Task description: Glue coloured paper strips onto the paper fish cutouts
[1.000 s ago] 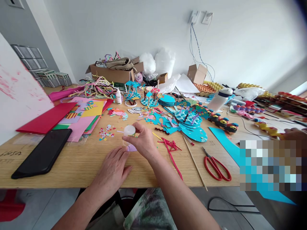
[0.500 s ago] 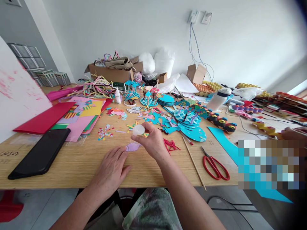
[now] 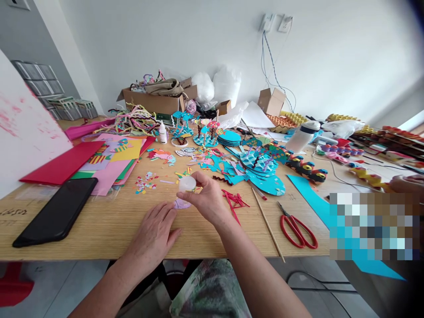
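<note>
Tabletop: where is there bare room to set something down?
A wide bare patch lies between the black phone and the left hand. A narrower one separates the wooden stick from the scissors. Farther back is crowded: paper scraps, blue discs.

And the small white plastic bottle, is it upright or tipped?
Upright: the small white plastic bottle stands on the wood-grained table, its nozzle pointing up.

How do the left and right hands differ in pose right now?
The left hand lies palm-down on the table beside the purple paper, while the right hand grips a round white item over it. The left hand is spread nearly flat; the right hand is curled in a pinch. Both are bare.
</note>
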The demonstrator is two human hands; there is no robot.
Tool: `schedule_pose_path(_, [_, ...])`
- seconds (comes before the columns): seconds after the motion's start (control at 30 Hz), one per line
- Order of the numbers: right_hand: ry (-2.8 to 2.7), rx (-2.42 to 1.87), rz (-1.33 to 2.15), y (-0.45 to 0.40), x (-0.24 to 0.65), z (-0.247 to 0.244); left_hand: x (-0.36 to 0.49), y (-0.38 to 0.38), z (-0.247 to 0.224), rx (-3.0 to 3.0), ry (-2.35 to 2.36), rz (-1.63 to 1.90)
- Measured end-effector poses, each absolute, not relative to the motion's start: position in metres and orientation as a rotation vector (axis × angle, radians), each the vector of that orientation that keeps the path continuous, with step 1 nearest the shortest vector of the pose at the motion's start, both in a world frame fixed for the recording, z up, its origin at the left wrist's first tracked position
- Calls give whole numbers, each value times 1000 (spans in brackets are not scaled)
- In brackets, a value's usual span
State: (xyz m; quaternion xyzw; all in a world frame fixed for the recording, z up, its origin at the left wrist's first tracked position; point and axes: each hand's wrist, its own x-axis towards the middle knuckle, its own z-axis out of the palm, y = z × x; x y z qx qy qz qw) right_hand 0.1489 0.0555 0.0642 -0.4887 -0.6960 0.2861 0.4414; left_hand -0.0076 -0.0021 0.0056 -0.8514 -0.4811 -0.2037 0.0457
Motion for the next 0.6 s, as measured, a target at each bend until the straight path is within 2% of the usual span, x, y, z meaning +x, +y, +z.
schedule_pose_path(0.6, [-1732, -1229, 668, 70, 138, 65, -7, -3, 10, -2624, -1498, -604])
